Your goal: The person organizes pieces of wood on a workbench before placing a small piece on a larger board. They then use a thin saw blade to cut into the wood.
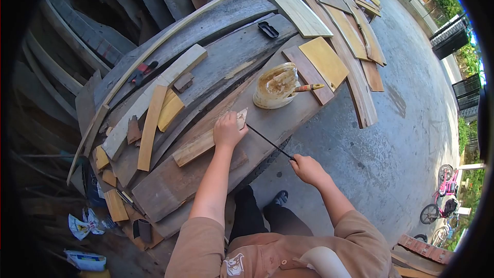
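My left hand [229, 129] is wrapped over a light wooden strip [194, 148] that lies on a broad brown plank [275, 121]. The strip's pale, rough end sticks out past my fingers. My right hand [307, 170], off the plank's near edge, is closed round one end of a thin dark rod [269, 141]. The rod's other end reaches the strip's pale end beside my left hand. Just beyond stands a cut-open white container [272, 92] stained with brown residue, with an orange-handled tool [309, 87] leaning out of it.
Yellow board [324, 62] and long planks [355, 90] lie at upper right. A black tray [268, 29], a red and black tool [142, 72] and wood offcuts [152, 128] rest on weathered boards at left. A pink bicycle [445, 190] stands far right.
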Available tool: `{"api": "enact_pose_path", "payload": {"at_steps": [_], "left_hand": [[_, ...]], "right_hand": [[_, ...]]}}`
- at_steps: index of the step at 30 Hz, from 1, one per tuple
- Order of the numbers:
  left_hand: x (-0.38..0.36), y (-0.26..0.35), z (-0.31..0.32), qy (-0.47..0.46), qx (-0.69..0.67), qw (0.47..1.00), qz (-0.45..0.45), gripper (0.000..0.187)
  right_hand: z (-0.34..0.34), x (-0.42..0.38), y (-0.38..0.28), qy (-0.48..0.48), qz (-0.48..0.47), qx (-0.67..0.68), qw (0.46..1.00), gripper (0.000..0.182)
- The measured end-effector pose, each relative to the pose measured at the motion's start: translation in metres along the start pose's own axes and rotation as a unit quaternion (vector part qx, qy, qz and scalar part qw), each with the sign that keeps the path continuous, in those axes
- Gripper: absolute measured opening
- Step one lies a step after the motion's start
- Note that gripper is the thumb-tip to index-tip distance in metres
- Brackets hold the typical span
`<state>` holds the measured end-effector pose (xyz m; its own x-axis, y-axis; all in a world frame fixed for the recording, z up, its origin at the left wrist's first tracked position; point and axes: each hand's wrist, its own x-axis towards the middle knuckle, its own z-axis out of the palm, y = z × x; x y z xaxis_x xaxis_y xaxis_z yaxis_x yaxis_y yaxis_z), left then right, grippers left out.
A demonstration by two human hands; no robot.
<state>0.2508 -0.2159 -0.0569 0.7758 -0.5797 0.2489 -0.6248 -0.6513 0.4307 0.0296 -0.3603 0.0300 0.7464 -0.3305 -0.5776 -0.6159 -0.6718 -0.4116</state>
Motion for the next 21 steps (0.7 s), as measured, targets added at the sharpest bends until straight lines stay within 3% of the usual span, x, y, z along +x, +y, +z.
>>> {"api": "enact_pose_path", "payload": {"at_steps": [14, 17, 21], "left_hand": [[0.002, -0.004, -0.018, -0.055, -0.017, 0.998, -0.026, 0.038], [-0.006, -0.006, -0.018, -0.057, 0.0, 0.998, 0.003, 0.034], [-0.006, -0.003, -0.018, -0.054, 0.004, 0.998, 0.011, 0.036]], "right_hand": [[0.025, 0.017, 0.027, 0.075, 0.017, 0.029, 0.997, 0.032], [0.019, 0.027, 0.013, 0.073, -0.021, 0.074, 0.994, 0.034], [0.023, 0.071, -0.025, 0.154, -0.117, 0.205, 0.96, 0.037]]}}
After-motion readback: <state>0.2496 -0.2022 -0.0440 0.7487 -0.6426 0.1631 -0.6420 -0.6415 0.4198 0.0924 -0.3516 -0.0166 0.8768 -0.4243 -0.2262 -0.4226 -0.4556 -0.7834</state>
